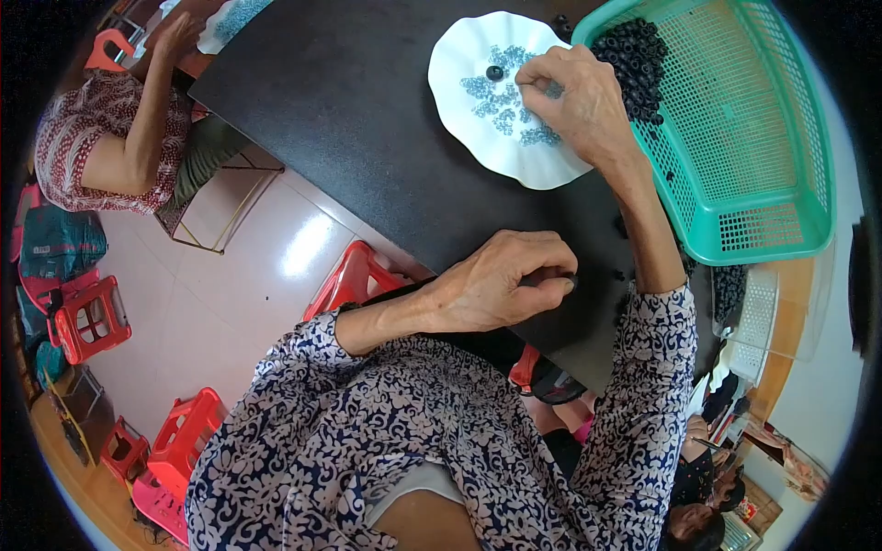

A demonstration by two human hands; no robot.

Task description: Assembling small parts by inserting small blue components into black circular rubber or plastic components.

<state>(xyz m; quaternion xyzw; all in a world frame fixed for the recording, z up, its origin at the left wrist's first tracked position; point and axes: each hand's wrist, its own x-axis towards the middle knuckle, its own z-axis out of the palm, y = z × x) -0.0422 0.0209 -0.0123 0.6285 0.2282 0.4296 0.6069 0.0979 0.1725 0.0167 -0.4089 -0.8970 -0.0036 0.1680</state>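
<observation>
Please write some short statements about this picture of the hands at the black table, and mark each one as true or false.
1. The right hand reaches onto the white plate. True.
2. The white plate is empty. False: small blue-grey pieces and one black ring lie on it.
3. The green basket holds a heap of black rings. True.
4. The left hand rests inside the green basket. False: it rests closed on the black table, near its edge, pinching something small and dark.
5. The stools on the floor are blue. False: the stools are red.
</observation>
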